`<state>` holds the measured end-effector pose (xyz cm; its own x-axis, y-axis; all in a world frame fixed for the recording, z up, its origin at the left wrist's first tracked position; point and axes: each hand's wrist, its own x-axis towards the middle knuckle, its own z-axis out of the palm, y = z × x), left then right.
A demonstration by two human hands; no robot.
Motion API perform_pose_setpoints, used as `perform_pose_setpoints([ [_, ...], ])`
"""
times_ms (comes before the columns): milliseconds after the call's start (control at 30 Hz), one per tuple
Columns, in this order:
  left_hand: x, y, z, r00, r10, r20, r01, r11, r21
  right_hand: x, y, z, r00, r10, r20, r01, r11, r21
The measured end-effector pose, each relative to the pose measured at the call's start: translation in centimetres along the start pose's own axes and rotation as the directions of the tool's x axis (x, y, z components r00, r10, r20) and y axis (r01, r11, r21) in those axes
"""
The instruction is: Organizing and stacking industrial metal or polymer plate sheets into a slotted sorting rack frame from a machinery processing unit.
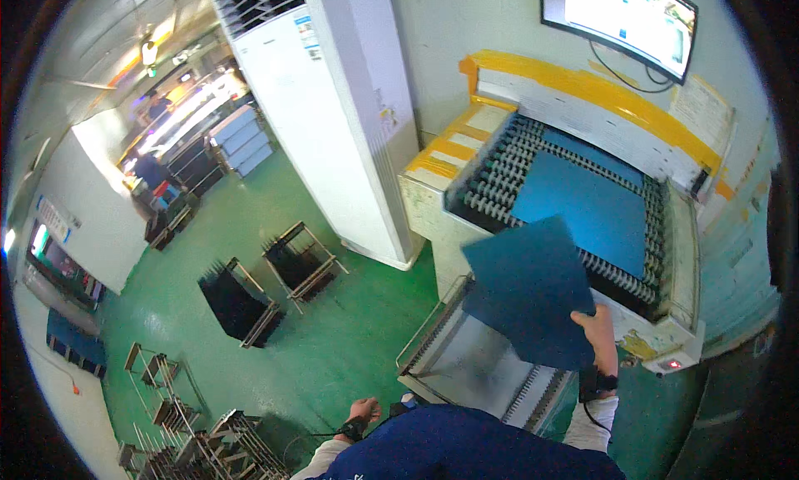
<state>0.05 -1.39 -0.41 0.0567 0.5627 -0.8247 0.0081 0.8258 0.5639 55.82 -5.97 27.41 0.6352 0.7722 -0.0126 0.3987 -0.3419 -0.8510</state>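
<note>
My right hand (597, 334) is closed on the right edge of a thin dark blue panel (533, 284). The panel is tilted in the air between the roller conveyor (491, 189) and a low metal rack (458, 355) with toothed side rails. It covers part of both. On the rollers lies a larger-looking blue panel (583, 205), with another blue panel (595, 155) behind it, near the machine's yellow-taped hood. Low at my left side, apart from the rack, my left hand (364, 411) has its fingers curled in, and nothing shows in it.
A tall white air conditioner (325, 122) stands left of the conveyor. Two slotted racks of dark panels (237, 301) sit on the green floor (179, 280). Metal frames (200, 438) crowd the lower left. A screen (620, 22) hangs above the machine. Another person (151, 172) is far off.
</note>
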Motion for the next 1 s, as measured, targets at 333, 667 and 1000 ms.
perform_pose_setpoints([
  [333,-0.9,2.1,1.2,1.0,0.026,-0.015,-0.024,0.994,0.109,-3.1,6.0,2.4,0.939,0.343,-0.03,-0.145,0.473,0.869],
  [667,2.7,1.0,-0.3,0.998,0.005,0.064,-0.004,1.0,-0.007,-4.0,4.3,9.4,0.847,0.469,0.25,-0.304,0.042,0.952],
  [1000,-0.4,3.1,1.0,0.997,0.031,-0.065,-0.019,0.982,0.186,-4.5,4.6,12.9,0.792,0.405,0.456,-0.485,-0.037,0.874],
])
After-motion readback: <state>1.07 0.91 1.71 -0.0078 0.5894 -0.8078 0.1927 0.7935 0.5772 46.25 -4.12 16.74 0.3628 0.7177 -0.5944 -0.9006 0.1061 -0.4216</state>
